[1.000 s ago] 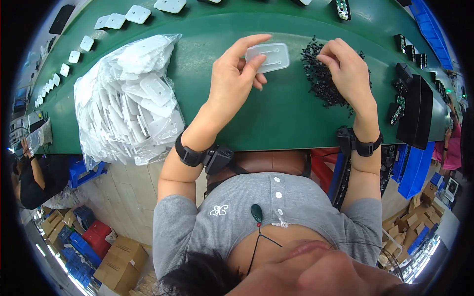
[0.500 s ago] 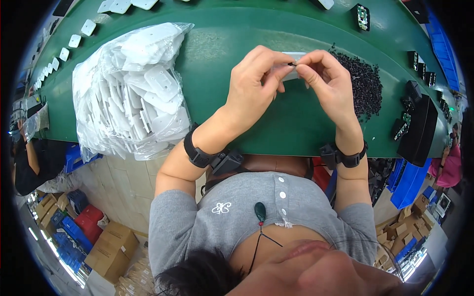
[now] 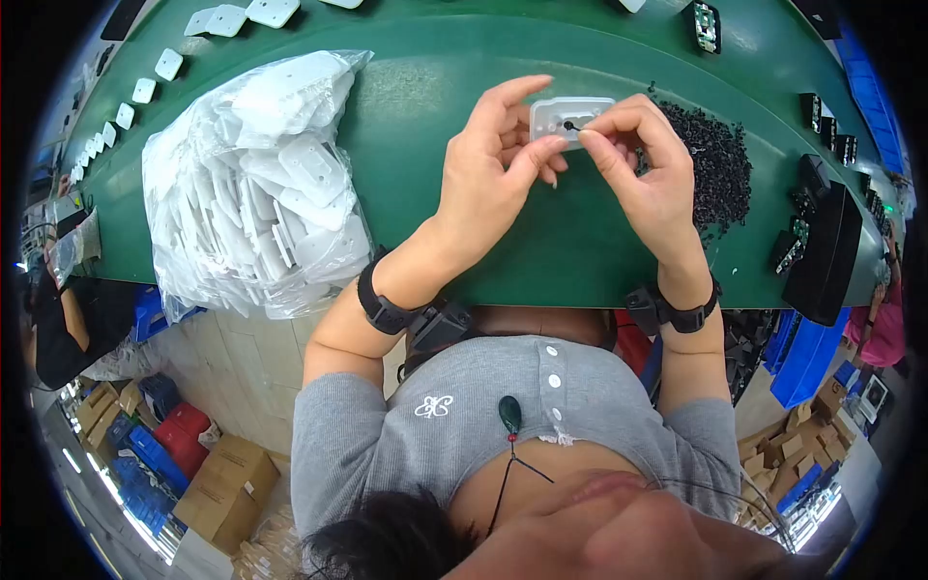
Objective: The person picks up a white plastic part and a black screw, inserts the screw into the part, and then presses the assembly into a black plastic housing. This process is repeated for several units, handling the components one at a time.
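Observation:
A small white plastic cover (image 3: 601, 103), rounded and with a recessed face, is between my hands above the table. My left hand (image 3: 491, 164) grips its left side, thumb along the near edge, fingers curled at the side and index finger lifted away. My right hand (image 3: 646, 159) pinches a tiny black part (image 3: 570, 126) between thumb and index finger, held against the cover's face. Whether the part is seated in a hole is too small to tell. Right of my right hand spreads a pile of small black parts (image 3: 717, 169).
A clear bag full of white covers (image 3: 256, 193) lies on the green table (image 3: 416, 97) to the left. White covers (image 3: 169, 65) line the far left. Black housings with circuit boards (image 3: 791, 246) stand at the right, near a blue bin (image 3: 797, 372). Other people work at both sides.
My left index finger has lifted from the black part, which my right hand keeps. The white cover, mostly hidden behind my hands before, now shows between them.

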Motion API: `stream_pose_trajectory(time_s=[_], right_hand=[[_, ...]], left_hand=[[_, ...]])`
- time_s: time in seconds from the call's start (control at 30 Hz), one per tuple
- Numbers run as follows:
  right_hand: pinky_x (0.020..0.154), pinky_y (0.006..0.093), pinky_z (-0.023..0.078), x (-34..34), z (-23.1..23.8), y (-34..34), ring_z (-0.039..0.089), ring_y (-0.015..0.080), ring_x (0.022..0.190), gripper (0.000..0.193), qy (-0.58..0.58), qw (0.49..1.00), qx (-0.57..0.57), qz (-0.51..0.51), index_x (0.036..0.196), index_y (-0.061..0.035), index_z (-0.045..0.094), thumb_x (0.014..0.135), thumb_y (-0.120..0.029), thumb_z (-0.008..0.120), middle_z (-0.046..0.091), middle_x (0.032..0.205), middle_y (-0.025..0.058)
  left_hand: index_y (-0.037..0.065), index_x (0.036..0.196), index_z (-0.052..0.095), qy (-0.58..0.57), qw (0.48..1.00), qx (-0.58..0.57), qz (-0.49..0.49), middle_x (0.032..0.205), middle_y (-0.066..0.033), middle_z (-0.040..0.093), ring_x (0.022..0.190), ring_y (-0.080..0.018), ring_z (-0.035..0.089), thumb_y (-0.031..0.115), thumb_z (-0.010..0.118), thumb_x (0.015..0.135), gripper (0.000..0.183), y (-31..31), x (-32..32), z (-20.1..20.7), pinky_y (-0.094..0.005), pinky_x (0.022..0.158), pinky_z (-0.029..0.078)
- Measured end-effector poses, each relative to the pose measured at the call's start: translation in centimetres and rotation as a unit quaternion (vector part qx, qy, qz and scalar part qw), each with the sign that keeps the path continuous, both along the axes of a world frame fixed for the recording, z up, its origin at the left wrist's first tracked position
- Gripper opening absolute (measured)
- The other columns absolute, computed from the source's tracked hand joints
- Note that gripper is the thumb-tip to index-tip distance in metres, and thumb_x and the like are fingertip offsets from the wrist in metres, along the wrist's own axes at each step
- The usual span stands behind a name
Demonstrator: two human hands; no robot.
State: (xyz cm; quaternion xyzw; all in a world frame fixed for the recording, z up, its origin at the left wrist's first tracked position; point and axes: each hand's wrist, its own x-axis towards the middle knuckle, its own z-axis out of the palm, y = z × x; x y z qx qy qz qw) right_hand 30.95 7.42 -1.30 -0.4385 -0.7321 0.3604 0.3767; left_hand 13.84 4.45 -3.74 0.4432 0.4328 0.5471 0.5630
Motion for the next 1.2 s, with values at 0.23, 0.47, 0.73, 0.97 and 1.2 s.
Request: stream_pose_trajectory(time_s=[0.23,0.47,0.73,0.97,1.2], right_hand=[[0.059,0.0200,0.035,-0.4,-0.3,-0.1,0.045,0.0061,0.067,0.009,-0.012,1.000,0.009,-0.018,0.087,-0.0022,0.064,0.084,-0.005,0.072,0.054,0.080,-0.0007],[0.057,0.0203,0.034,-1.2,-1.0,-0.8,0.043,0.0049,0.066,0.011,-0.011,0.998,-0.037,-0.043,0.084,-0.0024,0.062,0.087,-0.008,0.071,0.052,0.076,-0.0022],[0.073,0.0325,0.045,-0.8,0.1,0.3,0.054,0.0228,0.086,0.028,-0.064,0.979,0.179,-0.070,0.095,-0.0052,0.063,0.077,-0.017,0.081,0.059,0.094,0.0074],[0.074,0.0235,0.040,0.5,-0.4,0.3,0.051,0.0077,0.082,0.021,0.006,0.994,-0.108,0.013,0.096,-0.0040,0.059,0.083,-0.010,0.075,0.057,0.089,-0.0011],[0.072,0.0224,0.044,0.7,-1.4,0.8,0.055,0.0072,0.081,0.023,0.160,0.963,-0.219,0.012,0.095,-0.0040,0.057,0.085,-0.014,0.075,0.060,0.088,0.0007]], left_hand=[[-0.005,0.109,0.060,-0.016,0.999,-0.041,-0.020,0.095,-0.0085,0.066,0.077,-0.0125,0.065,0.000,0.063,0.091,0.019,0.1,-0.5,-0.9,-0.0236,0.070,0.054],[-0.001,0.095,0.059,-0.026,0.999,0.016,0.023,0.086,-0.0042,0.065,0.074,-0.0103,0.063,0.004,0.064,0.092,0.008,0.3,-0.2,-1.3,-0.0227,0.064,0.052],[-0.001,0.094,0.060,-0.047,0.999,-0.002,-0.002,0.084,-0.0044,0.065,0.072,-0.0087,0.062,0.005,0.065,0.092,0.008,0.3,-0.6,-0.9,-0.0218,0.062,0.051],[-0.002,0.096,0.061,-0.022,0.999,0.016,-0.038,0.083,-0.0057,0.066,0.071,-0.0096,0.063,0.006,0.064,0.092,0.010,0.2,-0.7,-1.0,-0.0221,0.062,0.051],[-0.005,0.109,0.061,-0.077,0.994,-0.003,-0.072,0.081,-0.0077,0.066,0.069,-0.0106,0.063,0.007,0.055,0.098,0.017,0.6,-0.8,-0.5,-0.0222,0.061,0.051]])
